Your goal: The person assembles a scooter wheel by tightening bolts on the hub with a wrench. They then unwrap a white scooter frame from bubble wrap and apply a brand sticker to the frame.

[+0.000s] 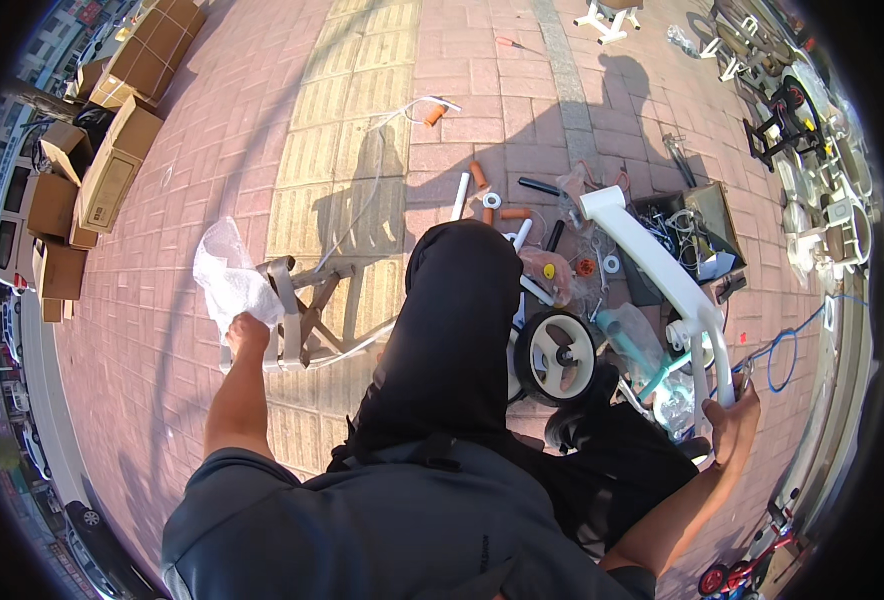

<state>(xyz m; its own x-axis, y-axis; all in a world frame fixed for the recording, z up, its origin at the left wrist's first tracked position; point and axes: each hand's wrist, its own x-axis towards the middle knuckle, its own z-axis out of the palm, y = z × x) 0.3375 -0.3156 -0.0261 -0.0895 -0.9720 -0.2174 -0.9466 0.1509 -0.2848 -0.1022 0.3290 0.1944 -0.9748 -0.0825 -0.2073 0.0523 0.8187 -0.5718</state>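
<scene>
My left hand (246, 333) grips a crumpled sheet of white plastic wrap (228, 275) and lifts it off a grey and white frame part (307, 315) lying on the brick paving. My right hand (732, 420) holds the lower end of a white curved frame (662, 270) that rises to the upper left. A cream wheel with a black tyre (558, 356) stands between my knee and that frame. My raised knee in black trousers hides the ground in the middle.
Orange grips (478, 174), white tubes (460, 195) and small parts lie scattered ahead. An open box of hardware (697, 225) sits right of them. Cardboard boxes (112, 170) are stacked at the left. More wheeled frames (792, 110) stand at the right.
</scene>
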